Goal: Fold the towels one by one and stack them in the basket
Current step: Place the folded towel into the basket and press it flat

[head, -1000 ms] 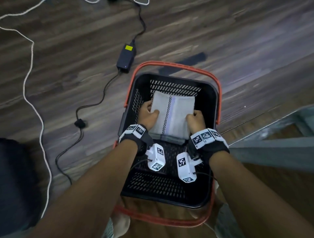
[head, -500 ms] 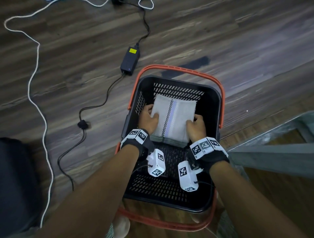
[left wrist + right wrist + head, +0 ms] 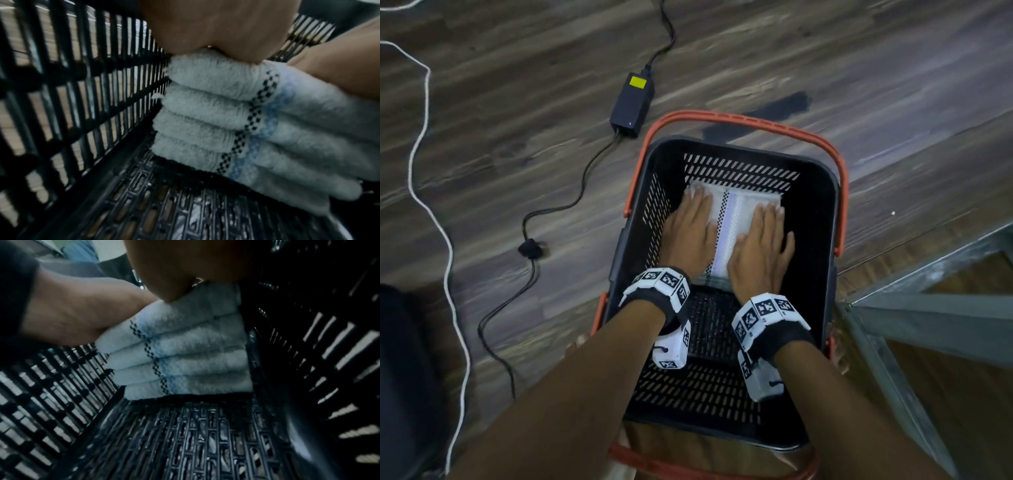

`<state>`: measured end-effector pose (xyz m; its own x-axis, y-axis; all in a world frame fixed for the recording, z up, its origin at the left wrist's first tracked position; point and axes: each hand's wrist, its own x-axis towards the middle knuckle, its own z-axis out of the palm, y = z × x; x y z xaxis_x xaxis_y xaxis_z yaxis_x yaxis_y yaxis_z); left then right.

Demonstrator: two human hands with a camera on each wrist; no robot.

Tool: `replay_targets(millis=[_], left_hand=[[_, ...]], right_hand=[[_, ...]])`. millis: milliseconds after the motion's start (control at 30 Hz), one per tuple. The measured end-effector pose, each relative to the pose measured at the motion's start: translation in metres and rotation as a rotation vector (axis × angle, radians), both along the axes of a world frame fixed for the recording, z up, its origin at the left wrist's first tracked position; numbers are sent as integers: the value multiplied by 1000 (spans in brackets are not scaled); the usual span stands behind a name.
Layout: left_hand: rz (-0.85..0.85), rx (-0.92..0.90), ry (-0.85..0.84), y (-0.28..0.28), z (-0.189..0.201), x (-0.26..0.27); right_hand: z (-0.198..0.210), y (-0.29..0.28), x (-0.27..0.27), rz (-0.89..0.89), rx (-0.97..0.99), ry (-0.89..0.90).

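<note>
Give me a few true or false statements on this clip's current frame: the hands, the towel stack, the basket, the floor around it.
1. Both hands lie flat on the stack of folded white towels. True: left hand, right hand.
2. The stack sits at the near end of the black slotted plastic basket. False: it is against the far wall.
3. The basket's handles are blue. False: they are orange.
4. A black power adapter with a yellow label lies on the wooden floor outside the basket. True.
5. The stack holds several folded layers. True.

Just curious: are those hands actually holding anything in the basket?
Nothing is gripped. The left hand and right hand lie flat, pressing the top of the towel stack.
</note>
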<state>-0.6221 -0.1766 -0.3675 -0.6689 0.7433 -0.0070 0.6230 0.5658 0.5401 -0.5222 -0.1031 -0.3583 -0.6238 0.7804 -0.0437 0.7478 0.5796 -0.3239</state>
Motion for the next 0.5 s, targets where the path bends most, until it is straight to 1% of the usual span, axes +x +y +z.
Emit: replay_targets(millis=[100, 167, 300, 400, 500], left_hand=[[-28, -101, 15, 1, -12, 1], [-16, -143, 24, 0, -20, 4], [14, -225, 101, 1, -24, 10], [-18, -335, 92, 4, -14, 11], [-77, -502, 6, 3, 12, 9]], right_hand=[[-12, 3, 0, 11, 6, -16], [-18, 2, -1, 19, 1, -28], [-21, 2, -2, 28, -18, -58], [-10, 4, -2, 53, -86, -153], [13, 9, -4, 92, -208, -292]])
